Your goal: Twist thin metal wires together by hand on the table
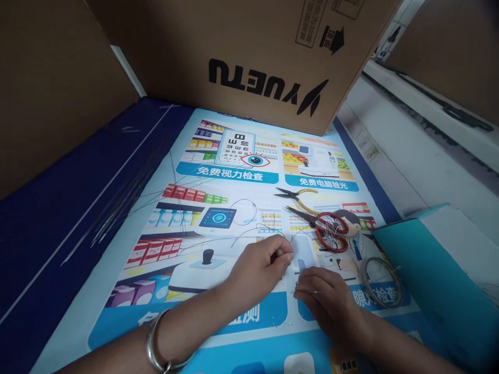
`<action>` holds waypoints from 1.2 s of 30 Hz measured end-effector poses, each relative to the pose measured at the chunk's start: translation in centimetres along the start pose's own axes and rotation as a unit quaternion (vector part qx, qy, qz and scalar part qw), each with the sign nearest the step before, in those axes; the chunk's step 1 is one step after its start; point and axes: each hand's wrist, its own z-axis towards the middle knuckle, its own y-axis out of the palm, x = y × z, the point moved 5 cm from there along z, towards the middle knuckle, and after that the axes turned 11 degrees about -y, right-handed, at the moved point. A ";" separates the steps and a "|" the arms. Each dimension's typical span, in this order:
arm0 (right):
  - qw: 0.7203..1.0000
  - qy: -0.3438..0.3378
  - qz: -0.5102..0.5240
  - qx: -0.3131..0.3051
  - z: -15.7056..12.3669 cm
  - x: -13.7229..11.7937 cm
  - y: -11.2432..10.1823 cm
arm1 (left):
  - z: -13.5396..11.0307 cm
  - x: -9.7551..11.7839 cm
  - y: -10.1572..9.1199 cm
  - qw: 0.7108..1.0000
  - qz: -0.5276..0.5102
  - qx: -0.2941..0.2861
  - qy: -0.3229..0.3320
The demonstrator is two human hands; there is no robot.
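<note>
My left hand point(267, 262), a silver bangle on its wrist, is closed in a pinch on a thin wire point(255, 209) that curls away over the printed table cover. To its right and a little nearer me, my right hand point(329, 298) is also pinched shut. A short thin strand shows at its fingertips, too fine to make out well. Beyond the hands lie red-handled scissors point(331, 232), with fine wire bits about the handles, and small pliers point(298, 195) with yellow grips. A coil of wire point(381, 283) rests right of my right hand.
Long straight wires point(113, 202) lie along the left side of the table. A large cardboard box point(249, 31) stands across the back, with another brown cardboard panel point(50, 78) at left. A teal box point(436, 275) sits at the right edge.
</note>
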 end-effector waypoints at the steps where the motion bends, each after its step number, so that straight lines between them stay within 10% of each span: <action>1: 1.000 0.000 -0.005 0.002 0.0 0.0 0.0 | 0.0 0.0 0.0 1.000 0.003 -0.001 0.000; 24: 0.995 0.054 0.089 -0.008 -1.1 1.3 0.6 | 0.0 0.0 0.1 1.000 0.027 -0.016 0.004; 36: 0.961 0.136 0.217 0.104 -0.2 1.6 -1.6 | -1.2 2.5 1.2 0.963 0.166 -0.117 0.178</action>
